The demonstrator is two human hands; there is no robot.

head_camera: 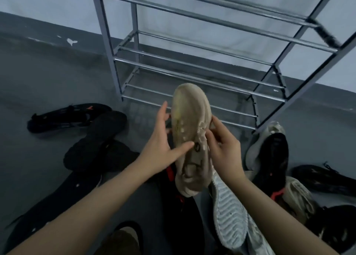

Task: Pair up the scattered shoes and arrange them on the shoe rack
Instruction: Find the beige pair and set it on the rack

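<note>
Gripping a beige shoe by its right edge, the right hand has fingers curled round the upper near the lace area. Sole faces the camera, toe pointing up toward the shoe rack. Left hand lies against the sole's left side, fingers straight and spread wide, thumb reaching across the sole; it touches but does not wrap the shoe. Shoe is held in the air, clear of the floor, just in front of the rack's lowest rails.

Directly below the right wrist: a white-soled shoe lying sole up on the floor, ribbed tread showing. Right of it, a grey shoe with black lining near the rack's front right leg, and a beige knit shoe with a red tab beside it. 2 dark shoes lie toward the right edge of the floor.

Left of the hands: a black insole lying flat, and beyond it a black sneaker on its side. More black footwear between the forearms; details too dark to tell.

Rack: grey metal frame, chrome rails, standing against the pale wall.
</note>
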